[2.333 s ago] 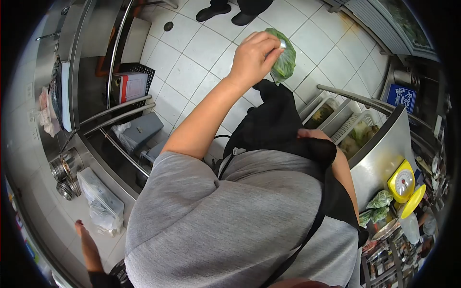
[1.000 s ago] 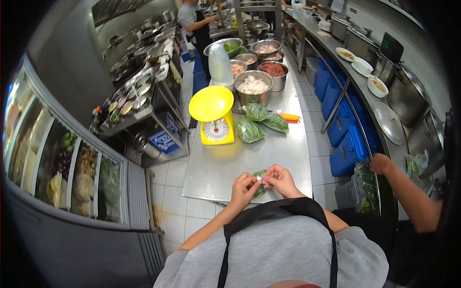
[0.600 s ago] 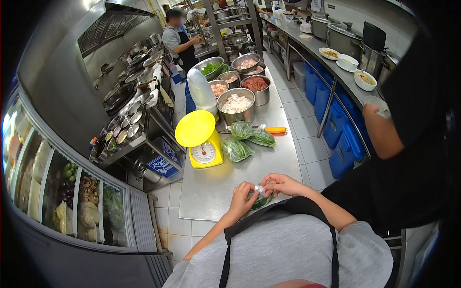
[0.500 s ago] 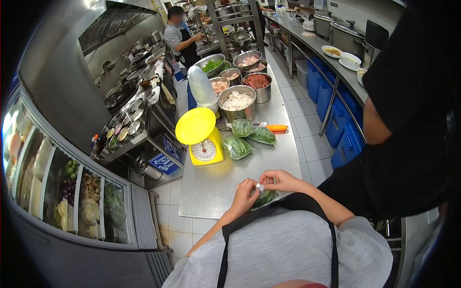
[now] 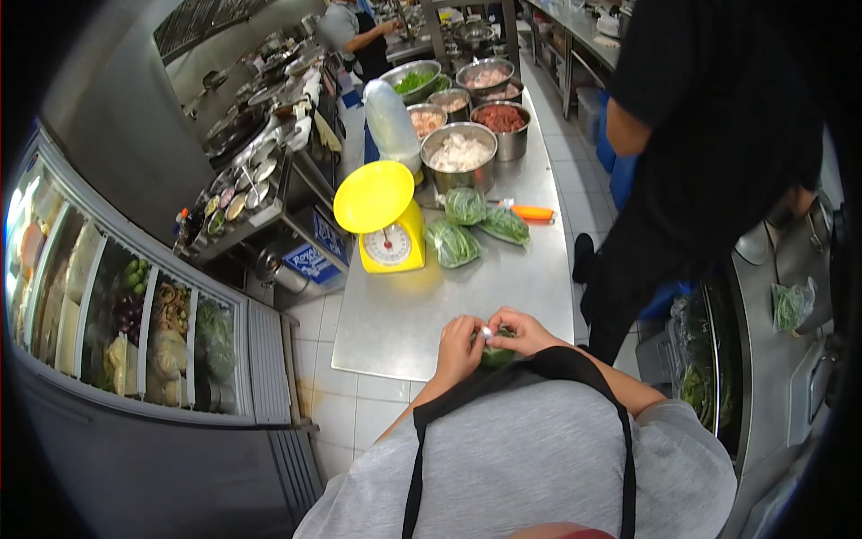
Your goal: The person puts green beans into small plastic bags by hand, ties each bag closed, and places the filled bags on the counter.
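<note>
Close to my body, at the near edge of the steel table (image 5: 395, 337), is a clear plastic bag of green vegetables (image 5: 496, 357). My left hand (image 5: 460, 346) pinches the bag's twisted neck from one side. From the other side my right hand (image 5: 523, 332) is closed on the same neck, the two sets of fingertips nearly meeting. Most of the bag is hidden by my hands and apron. Farther up the table lie three similar bags of greens (image 5: 452, 243), beside a yellow dial scale (image 5: 391, 238) with a bare pan.
An orange-handled tool (image 5: 532, 213) lies behind the bags. Steel pots of meat (image 5: 460, 171), a bowl of chopped greens (image 5: 413, 83) and a tall plastic bag (image 5: 391, 124) stand beyond. A person in black (image 5: 709, 135) is close at right; a glass-front fridge (image 5: 135, 332) is at left.
My view has shifted, so the table's contents sit differently in frame. The person in black has moved, uncovering the right-hand counter. Both hands stay at the bag's neck.
</note>
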Demonstrator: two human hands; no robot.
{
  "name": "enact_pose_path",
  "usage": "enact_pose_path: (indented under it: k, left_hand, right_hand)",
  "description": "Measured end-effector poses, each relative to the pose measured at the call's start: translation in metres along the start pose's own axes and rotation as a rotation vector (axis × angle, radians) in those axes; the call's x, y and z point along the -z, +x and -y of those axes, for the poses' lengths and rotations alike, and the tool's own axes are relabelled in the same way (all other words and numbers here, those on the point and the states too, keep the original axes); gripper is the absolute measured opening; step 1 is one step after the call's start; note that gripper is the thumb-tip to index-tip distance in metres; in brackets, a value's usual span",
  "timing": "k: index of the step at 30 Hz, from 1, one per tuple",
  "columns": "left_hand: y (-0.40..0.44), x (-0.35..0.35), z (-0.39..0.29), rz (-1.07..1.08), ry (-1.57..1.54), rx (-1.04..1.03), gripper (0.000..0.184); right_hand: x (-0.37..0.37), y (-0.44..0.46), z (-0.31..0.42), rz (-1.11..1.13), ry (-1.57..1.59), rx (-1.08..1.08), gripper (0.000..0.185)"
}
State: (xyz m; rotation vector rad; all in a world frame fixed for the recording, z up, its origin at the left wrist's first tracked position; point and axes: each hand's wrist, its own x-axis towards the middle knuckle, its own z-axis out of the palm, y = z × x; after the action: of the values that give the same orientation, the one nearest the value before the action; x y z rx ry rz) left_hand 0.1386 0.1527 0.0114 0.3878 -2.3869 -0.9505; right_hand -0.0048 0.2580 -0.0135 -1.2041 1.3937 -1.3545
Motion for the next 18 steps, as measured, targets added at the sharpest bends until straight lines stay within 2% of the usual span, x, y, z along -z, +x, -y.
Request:
enact_pose_path:
  k: [2, 4, 6, 7, 8, 10, 14, 16, 18]
  left_hand:
    - [0.003, -0.003, -0.006, -0.038, -0.007, 0.115, 0.011]
    - [0.006, -0.001, -0.004, -0.028, 0.015, 0.108, 0.012]
    - [0.009, 0.008, -0.004, 0.052, -0.093, 0.108, 0.012]
    - [0.007, 0.010, -0.006, 0.056, -0.180, 0.091, 0.011]
    - [0.004, 0.017, -0.008, 0.084, -0.190, 0.076, 0.011]
    - [0.001, 0.027, -0.010, 0.140, -0.151, -0.045, 0.009]
    - [-0.002, 0.021, 0.003, 0.167, -0.173, -0.072, 0.009]
    - [-0.004, 0.015, 0.017, 0.114, -0.136, 0.022, 0.010]
    - [-0.006, 0.015, 0.025, 0.204, -0.193, 0.051, 0.014]
  right_hand:
    - [-0.004, 0.000, 0.002, -0.024, 0.048, -0.040, 0.016]
    - [-0.007, -0.001, 0.007, -0.063, 0.088, -0.067, 0.016]
    - [-0.010, -0.002, 0.009, -0.082, 0.057, -0.085, 0.016]
    - [-0.010, -0.002, 0.005, -0.073, 0.045, -0.074, 0.017]
    - [-0.010, -0.002, 0.004, -0.105, 0.047, -0.079, 0.017]
    - [-0.006, -0.003, 0.006, -0.033, -0.049, -0.016, 0.014]
    - [-0.007, 0.003, -0.009, -0.016, -0.147, 0.103, 0.016]
    - [-0.008, 0.003, -0.006, -0.043, -0.132, 0.083, 0.015]
    - [-0.004, -0.005, -0.004, -0.037, -0.119, 0.070, 0.015]
